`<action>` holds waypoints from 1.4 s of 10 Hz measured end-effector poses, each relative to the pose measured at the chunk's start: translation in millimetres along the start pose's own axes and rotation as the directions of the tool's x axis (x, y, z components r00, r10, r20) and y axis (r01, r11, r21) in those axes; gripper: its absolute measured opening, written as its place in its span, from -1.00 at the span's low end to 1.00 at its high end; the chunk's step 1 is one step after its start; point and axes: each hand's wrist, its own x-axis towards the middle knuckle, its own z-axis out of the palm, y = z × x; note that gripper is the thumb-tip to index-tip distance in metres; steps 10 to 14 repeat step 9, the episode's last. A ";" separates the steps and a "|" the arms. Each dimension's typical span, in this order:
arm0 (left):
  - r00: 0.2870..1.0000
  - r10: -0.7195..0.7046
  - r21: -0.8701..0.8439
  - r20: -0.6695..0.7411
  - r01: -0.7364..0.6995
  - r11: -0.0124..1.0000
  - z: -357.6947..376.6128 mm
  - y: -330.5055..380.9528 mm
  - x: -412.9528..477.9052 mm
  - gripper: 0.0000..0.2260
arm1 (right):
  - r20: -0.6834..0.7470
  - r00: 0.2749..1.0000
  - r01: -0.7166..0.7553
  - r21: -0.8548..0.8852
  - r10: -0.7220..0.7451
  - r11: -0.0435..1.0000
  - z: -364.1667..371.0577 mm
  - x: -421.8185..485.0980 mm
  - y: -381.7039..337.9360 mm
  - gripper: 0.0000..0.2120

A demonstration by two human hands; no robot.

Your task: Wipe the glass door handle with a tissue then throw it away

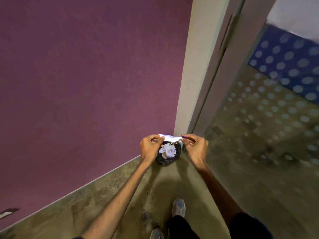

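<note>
A white tissue point(170, 137) is stretched between my two hands, low in the middle of the head view. My left hand point(151, 145) pinches its left end and my right hand point(195, 144) pinches its right end. Directly below the tissue, on the floor in the corner, stands a small bin lined with a black bag point(168, 160), with crumpled white paper point(167, 150) inside. The glass door point(259, 118) with a dotted film runs along the right; its handle is not visible.
A purple wall point(86, 83) fills the left, meeting a pale door frame point(195, 66) in the corner. The floor point(120, 195) is mottled brown-green. My shoes point(178, 207) and dark trousers show at the bottom.
</note>
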 end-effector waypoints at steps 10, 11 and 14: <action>0.965 -0.134 0.548 0.224 -0.011 0.836 62.4 -92.8 226.5 -0.52 | 0.301 0.909 -0.171 -0.364 0.289 0.916 129.7 186.0 129.7 -0.51; 0.965 -0.134 0.548 0.224 -0.011 0.836 62.4 -92.8 226.5 -0.52 | 0.301 0.909 -0.171 -0.364 0.289 0.916 129.7 186.0 129.7 -0.51; 0.965 -0.134 0.548 0.224 -0.011 0.836 62.4 -92.8 226.5 -0.52 | 0.301 0.909 -0.171 -0.364 0.289 0.916 129.7 186.0 129.7 -0.51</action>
